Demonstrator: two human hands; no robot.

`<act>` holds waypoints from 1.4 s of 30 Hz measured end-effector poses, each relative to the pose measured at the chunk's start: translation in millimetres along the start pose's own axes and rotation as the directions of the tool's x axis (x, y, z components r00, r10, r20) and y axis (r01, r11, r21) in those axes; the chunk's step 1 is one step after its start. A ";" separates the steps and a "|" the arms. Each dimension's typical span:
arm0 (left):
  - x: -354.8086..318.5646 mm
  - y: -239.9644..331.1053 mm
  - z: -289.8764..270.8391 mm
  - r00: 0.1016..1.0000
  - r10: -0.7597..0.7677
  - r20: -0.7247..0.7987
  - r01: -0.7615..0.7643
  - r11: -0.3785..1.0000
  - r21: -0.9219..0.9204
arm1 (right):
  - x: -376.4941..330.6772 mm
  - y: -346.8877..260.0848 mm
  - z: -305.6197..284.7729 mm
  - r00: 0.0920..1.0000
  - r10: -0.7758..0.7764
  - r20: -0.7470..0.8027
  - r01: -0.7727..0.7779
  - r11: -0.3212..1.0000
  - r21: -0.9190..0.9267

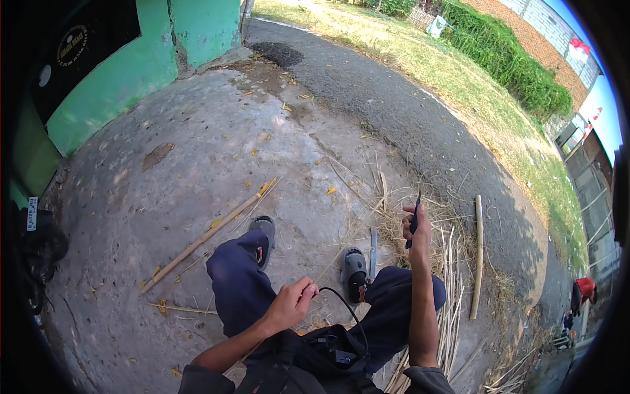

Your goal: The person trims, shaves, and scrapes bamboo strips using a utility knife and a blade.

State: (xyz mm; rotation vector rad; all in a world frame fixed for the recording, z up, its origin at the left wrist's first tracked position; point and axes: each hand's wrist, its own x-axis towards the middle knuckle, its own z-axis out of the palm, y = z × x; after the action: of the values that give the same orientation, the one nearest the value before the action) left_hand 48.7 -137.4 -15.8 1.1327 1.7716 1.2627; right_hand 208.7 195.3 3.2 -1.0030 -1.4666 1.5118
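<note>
Head view: left hand fingers pinching one black cable, right hand gripping one dark tool.

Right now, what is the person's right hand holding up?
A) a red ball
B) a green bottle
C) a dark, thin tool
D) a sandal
C: the right hand is raised over the pile of bamboo strips with its fingers wrapped around a dark, thin tool, while the left hand pinches a black cord.
</note>
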 end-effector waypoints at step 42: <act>152.5 6.1 27.4 0.875 -0.036 0.482 0.428 0.520 -0.739 | -37.4 -1.0 47.7 0.865 -0.200 0.459 0.482 0.581 -0.655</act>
State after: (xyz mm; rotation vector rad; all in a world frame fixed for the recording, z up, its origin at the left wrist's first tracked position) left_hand 14.3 13.6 -24.1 0.4833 0.7510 1.3218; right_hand 178.7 142.7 5.7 -0.8203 -2.5055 0.7591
